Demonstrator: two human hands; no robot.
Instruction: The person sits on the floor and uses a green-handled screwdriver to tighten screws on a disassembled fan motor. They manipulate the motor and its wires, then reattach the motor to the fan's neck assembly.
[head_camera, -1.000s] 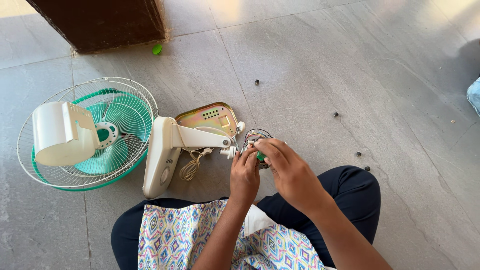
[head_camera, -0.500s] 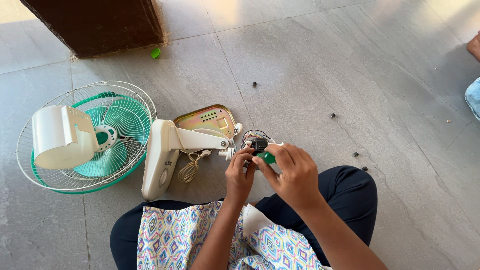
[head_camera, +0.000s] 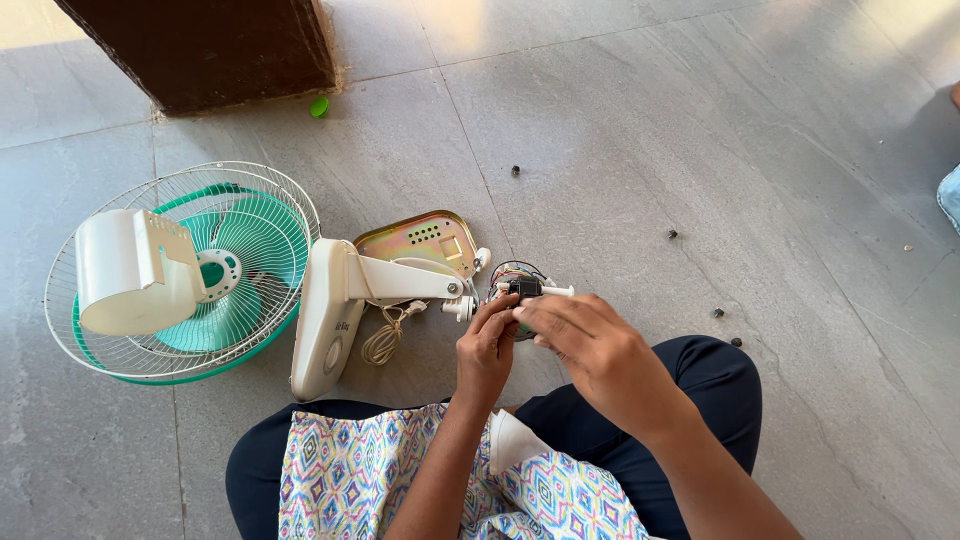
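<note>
Both hands meet on a small fan motor part (head_camera: 522, 286) with a black body, coloured wires and a white shaft sticking out to the right. My left hand (head_camera: 486, 348) pinches it from the left and below. My right hand (head_camera: 592, 350) covers its lower right side with curled fingers. The part stays close to the white fan stand (head_camera: 326, 322), whose arm reaches toward it. Left of the stand lie a green fan blade in its white wire guard (head_camera: 250, 262) and a white motor cover (head_camera: 126, 272).
A brass-coloured metal plate (head_camera: 420, 238) lies behind the stand arm, with a coiled white cord (head_camera: 381, 345) beneath it. Several small dark screws, such as one (head_camera: 515, 171) and another (head_camera: 672, 235), are scattered on the grey tile floor. A green cap (head_camera: 319, 106) sits by dark wooden furniture (head_camera: 200, 45).
My hands have shifted on the motor part: the green piece seen between the fingers is now covered, and the black body and white shaft show above my fingertips.
</note>
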